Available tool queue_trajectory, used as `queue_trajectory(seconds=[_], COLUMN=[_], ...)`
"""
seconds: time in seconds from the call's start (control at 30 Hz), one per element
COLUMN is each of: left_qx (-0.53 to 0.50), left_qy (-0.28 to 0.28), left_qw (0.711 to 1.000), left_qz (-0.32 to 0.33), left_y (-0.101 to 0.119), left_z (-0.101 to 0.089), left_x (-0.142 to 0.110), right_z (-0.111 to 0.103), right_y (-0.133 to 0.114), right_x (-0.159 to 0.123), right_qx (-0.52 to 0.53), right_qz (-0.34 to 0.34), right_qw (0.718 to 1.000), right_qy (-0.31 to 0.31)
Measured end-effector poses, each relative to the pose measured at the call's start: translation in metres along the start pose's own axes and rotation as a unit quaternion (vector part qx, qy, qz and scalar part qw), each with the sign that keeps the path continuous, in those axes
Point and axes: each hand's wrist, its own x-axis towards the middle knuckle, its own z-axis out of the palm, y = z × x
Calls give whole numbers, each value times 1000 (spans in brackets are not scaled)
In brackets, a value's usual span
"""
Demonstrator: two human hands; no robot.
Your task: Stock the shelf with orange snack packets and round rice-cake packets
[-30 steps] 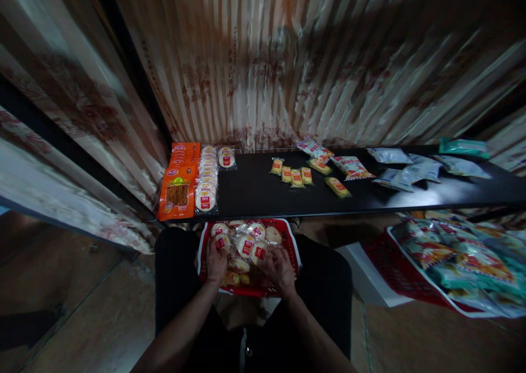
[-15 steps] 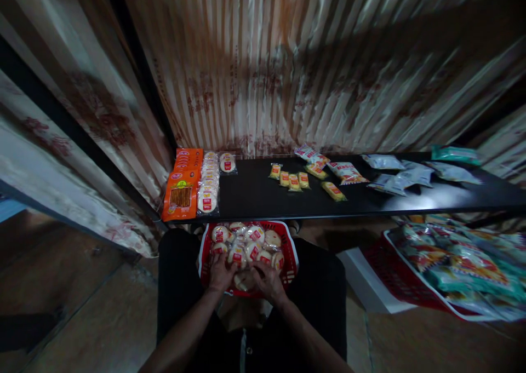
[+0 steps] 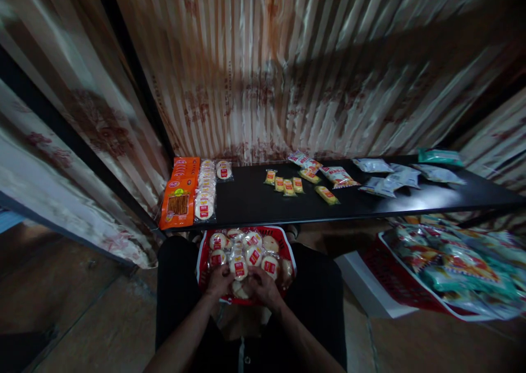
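Note:
Both hands are over a red basket (image 3: 290, 240) with a white rim, between my knees. It is heaped with round, pale rice crackers (image 3: 253, 255) in clear wrappers with red labels. One wrapped rice cracker (image 3: 238, 268) is tilted up toward me, label showing. My left hand (image 3: 220, 281) is closed at its left edge, and my right hand (image 3: 264, 286) is closed at its right edge. The undersides of the fingers are hidden.
A black shelf (image 3: 242, 203) runs across in front. On it lie orange snack packs (image 3: 178, 203), a row of rice crackers (image 3: 204, 204), small yellow packets (image 3: 287, 187) and silvery bags (image 3: 386, 185). A second red basket (image 3: 380, 266), full of bags, stands right, beside a white box (image 3: 365, 285).
The rice cracker between my hands is now raised and shows its label, with my fingers at its sides. The packets around it have shifted. The view has tilted slightly.

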Motion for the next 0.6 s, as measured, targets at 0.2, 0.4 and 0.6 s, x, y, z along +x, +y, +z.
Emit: queue_trajectory(seconds=[0.2, 0.4, 0.6], left_qx=[-132, -207, -228], left_qy=[6, 0, -5], left_qw=[991, 976, 970], left_qz=[-36, -64, -82], left_y=[1, 11, 15], left_z=[-1, -3, 0], left_x=[1, -4, -8], right_z=[2, 0, -4], right_y=[0, -6, -22], right_x=[2, 3, 8], right_qx=[9, 127, 284], right_qz=[14, 74, 168], right_qw=[999, 989, 944], right_qy=[34, -8, -20])
